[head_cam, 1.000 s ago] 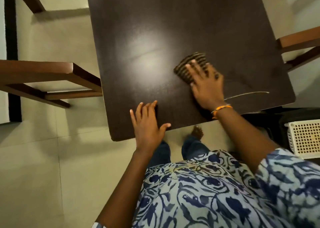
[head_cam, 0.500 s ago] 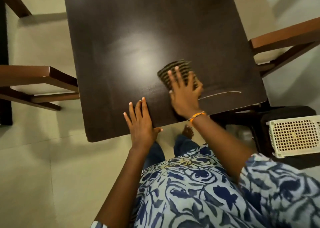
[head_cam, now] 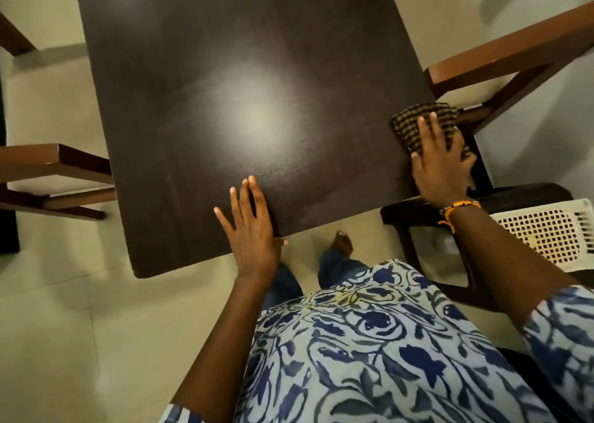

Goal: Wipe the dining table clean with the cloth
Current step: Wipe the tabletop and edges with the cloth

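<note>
The dark brown dining table fills the upper middle of the head view, with a bright light reflection at its centre. A dark striped cloth lies at the table's right edge, partly hanging past it. My right hand presses flat on the cloth near the front right corner, fingers spread. My left hand rests flat on the table's near edge, fingers apart, thumb under the rim, holding nothing.
A wooden chair stands at the table's right side and another wooden chair at its left. A white perforated basket sits on a dark stool at the right. Pale tiled floor surrounds the table.
My right hand has slid the cloth from the table's middle front to its right edge. The pale streak near the front right is gone. My left hand stays on the near edge.
</note>
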Available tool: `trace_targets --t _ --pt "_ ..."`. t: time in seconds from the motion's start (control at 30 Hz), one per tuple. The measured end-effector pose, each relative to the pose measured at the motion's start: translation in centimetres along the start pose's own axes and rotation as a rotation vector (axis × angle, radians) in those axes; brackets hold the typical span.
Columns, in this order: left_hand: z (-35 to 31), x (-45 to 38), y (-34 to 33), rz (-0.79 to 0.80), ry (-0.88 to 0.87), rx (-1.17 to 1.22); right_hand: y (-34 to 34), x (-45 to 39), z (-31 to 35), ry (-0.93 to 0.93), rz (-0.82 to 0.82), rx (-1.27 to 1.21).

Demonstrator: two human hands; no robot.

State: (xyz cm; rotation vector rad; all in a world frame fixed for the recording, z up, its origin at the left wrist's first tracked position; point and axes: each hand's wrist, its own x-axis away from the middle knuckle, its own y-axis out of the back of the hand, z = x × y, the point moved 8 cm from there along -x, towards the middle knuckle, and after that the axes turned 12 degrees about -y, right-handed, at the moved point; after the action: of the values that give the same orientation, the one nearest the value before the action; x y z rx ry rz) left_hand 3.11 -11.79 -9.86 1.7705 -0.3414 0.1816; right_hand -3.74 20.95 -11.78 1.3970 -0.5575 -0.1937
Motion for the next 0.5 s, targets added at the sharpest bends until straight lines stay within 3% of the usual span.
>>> trace_targets --t 0.07,0.13,0.33,0.5 --pt "0.2 0.0 -0.1 0.003 0.014 0.006 -0.6 1.3 1.8 -0.034 0.007 -0.001" --pt "0.5 0.2 -0.2 -0.002 0.035 0.01 -1.6 4.3 5.5 0.051 0.015 0.037" --pt "3.0 2.8 -0.7 -0.036 0.165 0.073 -6.1 18.0 20.1 0.664 0.222 0.04" --pt "2.4 2.9 -0.5 -0.028 0.154 0.065 -5.9 17.5 18.2 0.924 0.116 0.111"
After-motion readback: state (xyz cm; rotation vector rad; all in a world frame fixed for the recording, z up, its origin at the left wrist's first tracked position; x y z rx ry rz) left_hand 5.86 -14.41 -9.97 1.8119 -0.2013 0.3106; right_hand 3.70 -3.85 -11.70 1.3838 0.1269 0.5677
